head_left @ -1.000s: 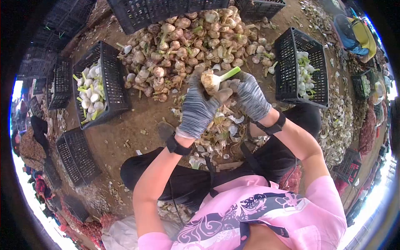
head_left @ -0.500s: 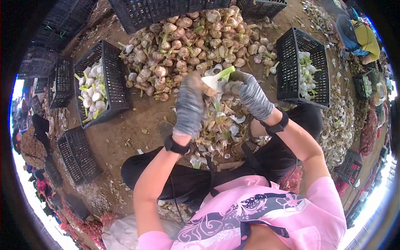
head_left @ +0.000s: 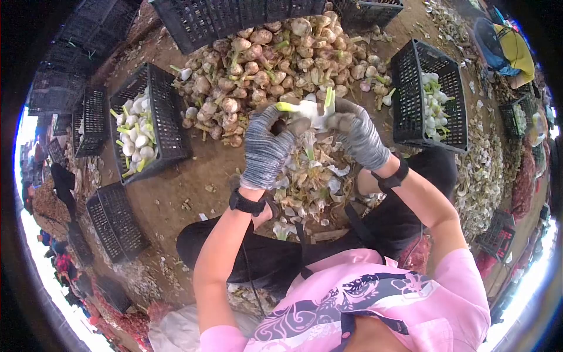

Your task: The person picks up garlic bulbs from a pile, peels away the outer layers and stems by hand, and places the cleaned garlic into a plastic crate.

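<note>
Grey knit gloves cover both hands, held close together in front of the garlic pile [head_left: 258, 73]. My left hand [head_left: 267, 144] is closed on a white garlic bulb [head_left: 306, 108], whose yellow-green stem stub points left. Beside it my right hand [head_left: 359, 130] pinches a strip of garlic skin [head_left: 327, 104] with a green upper end, right at the bulb's side. Beneath the hands lies a heap of peeled-off husks [head_left: 311, 176].
Black crates with cleaned garlic stand at left [head_left: 155, 120] and right [head_left: 413, 97]. Another black crate [head_left: 240, 20] is behind the pile, and a further crate [head_left: 117, 222] sits lower left. A person in yellow [head_left: 516, 50] is at far right.
The bulb has turned so its stem stub points left, and a green-ended strip of skin now stands apart in my right hand. My left hand, blurred before, is steadier.
</note>
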Demonstrator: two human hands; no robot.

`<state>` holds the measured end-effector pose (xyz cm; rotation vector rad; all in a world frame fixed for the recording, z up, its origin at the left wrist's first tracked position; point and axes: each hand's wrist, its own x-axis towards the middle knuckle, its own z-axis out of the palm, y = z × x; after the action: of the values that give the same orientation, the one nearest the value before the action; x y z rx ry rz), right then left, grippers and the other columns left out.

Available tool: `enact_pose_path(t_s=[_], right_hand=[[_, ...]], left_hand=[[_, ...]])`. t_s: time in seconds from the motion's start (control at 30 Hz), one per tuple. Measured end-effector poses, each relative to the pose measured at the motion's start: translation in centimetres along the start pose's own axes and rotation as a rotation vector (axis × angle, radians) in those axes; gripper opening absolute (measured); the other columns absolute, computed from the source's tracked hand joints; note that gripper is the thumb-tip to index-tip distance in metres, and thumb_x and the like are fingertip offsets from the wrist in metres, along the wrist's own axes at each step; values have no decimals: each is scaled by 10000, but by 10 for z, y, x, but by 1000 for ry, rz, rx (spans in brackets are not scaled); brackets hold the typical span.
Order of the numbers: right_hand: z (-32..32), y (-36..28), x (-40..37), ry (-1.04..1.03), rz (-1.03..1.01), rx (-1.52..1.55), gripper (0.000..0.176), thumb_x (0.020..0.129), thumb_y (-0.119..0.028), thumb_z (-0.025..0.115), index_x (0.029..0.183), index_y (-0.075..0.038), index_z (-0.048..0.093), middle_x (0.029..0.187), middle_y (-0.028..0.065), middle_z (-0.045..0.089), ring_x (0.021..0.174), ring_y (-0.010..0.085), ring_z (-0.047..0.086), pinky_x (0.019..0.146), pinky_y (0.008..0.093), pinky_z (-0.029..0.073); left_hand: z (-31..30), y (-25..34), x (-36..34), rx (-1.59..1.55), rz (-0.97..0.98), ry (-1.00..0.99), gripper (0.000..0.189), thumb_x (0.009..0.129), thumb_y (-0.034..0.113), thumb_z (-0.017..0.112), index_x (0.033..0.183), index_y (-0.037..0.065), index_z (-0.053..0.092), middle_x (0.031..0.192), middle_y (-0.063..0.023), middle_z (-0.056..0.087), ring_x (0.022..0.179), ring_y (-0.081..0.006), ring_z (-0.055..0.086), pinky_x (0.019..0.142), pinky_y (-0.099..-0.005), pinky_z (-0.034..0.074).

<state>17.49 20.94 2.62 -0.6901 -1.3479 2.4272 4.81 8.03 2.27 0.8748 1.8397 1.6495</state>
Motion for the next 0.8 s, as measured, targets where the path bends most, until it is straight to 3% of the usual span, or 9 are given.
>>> enact_pose_path(t_s=[0.07,0.13,0.2,0.27,0.4,0.43,0.53,0.6,0.8], right_hand=[[-3,9,4,10,-61,-177,249,760,-35,484,987,36,558,869,78,577,783,175,571,729,261,472],[-7,14,7,70,-594,-1039,271,742,-47,526,998,41,554,890,61,583,778,152,574,716,250,460],[-1,7,3,66,-602,-995,283,730,-32,540,1001,51,542,875,60,588,752,155,584,697,244,469],[-2,4,0,48,-35,-162,277,725,-10,549,995,51,533,849,75,597,725,171,595,661,252,495],[-17,8,5,-85,140,260,258,746,16,563,997,59,527,849,88,609,716,150,603,639,291,539],[-19,12,5,-69,17,-66,187,777,6,518,957,50,539,830,97,610,696,162,606,642,290,537],[-20,11,5,-8,52,-156,139,808,-17,464,904,40,546,814,119,612,671,202,613,630,292,536],[-31,7,5,-145,209,564,153,831,-67,440,881,34,543,796,142,606,680,227,608,595,300,529],[-33,14,13,142,256,395,175,849,-125,461,900,22,543,745,135,596,591,194,580,493,256,481]], left_hand=[[3,0,-1,9,-24,18,228,741,118,703,944,43,629,874,-29,617,778,-101,571,724,-233,467],[5,-4,0,-236,-134,44,210,769,89,668,967,36,623,901,-44,627,804,-101,574,743,-241,469],[3,2,-1,-194,-181,38,178,785,54,637,960,25,622,906,-50,633,792,-100,577,728,-243,474],[0,7,0,-147,-164,-26,155,790,48,627,943,22,627,897,-50,638,781,-102,581,720,-244,476],[-6,13,0,-90,-121,-106,130,795,48,620,922,27,634,883,-47,643,772,-100,584,713,-243,477],[-6,9,1,-113,-101,-124,140,791,95,640,917,35,639,856,-28,637,753,-89,568,689,-230,462],[-9,12,0,-179,-86,-152,159,782,137,662,906,40,643,841,-15,631,749,-87,557,682,-229,452],[-11,11,-2,-222,-93,-163,157,778,132,664,901,37,641,852,-21,631,765,-95,562,700,-242,457],[-15,4,-2,-462,-113,-215,154,787,97,646,928,37,625,921,-49,635,831,-122,586,758,-256,469]])
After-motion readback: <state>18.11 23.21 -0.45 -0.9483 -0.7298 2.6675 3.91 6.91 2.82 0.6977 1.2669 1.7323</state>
